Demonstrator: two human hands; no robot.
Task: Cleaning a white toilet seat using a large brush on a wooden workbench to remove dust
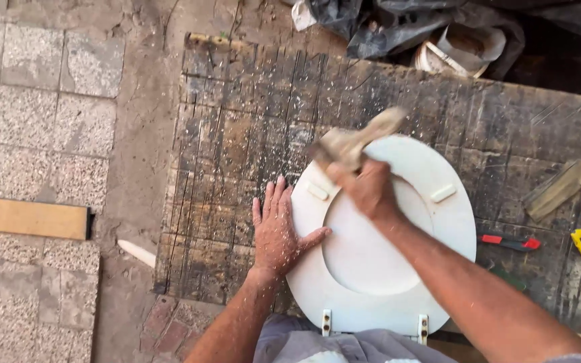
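Hands: left (277, 232) beside, right (369, 190) above white toilet seat (398, 269).

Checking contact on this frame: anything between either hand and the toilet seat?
Nothing visible. The left hand lies flat on the workbench with its thumb on the rim of the white toilet seat. The right hand is over the seat, gripping a blurred wooden tool; its contact with the seat can't be made out.

No packages, labels, signs, screens visible
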